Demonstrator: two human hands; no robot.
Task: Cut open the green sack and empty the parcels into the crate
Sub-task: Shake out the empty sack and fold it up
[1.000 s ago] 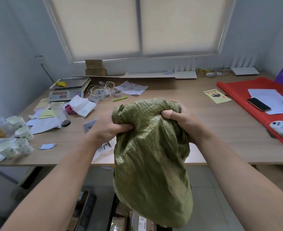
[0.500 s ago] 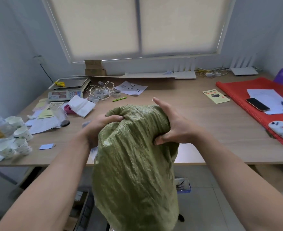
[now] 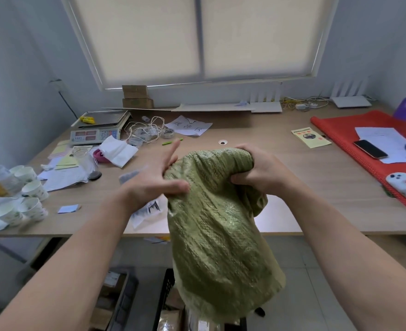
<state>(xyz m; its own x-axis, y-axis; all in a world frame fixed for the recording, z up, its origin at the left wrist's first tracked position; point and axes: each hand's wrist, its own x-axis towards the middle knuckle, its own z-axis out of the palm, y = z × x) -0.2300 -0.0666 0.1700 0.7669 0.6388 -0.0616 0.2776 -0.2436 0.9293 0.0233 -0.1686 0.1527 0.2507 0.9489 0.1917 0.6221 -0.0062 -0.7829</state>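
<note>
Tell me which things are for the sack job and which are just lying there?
For the job: green sack, left hand, right hand, black crate underneath.

Just lying about: scale, paper cups, phone, red mat, white cables.

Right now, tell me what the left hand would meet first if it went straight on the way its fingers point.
Probably the green pen on the table: the left hand has its fingers splayed up and away toward it. Depth is unclear.

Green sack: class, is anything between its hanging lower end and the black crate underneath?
Nothing visible. The green sack, held up by both hands, hangs directly over the black crate; parcels already show below its mouth.
</note>
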